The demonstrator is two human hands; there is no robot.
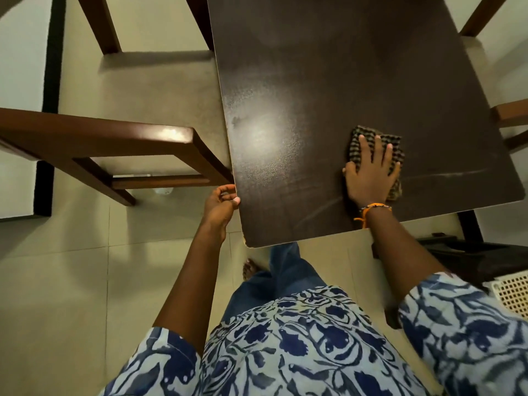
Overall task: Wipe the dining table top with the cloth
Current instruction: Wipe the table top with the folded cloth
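One head-worn wide-angle view looks steeply down from close above the counter [357, 81] and the floor [71, 281].

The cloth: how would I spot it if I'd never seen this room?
Find the dark brown dining table. Near its right front corner, the right hand presses flat on the cloth. It is the only checked, tan-and-black thing on the tabletop.
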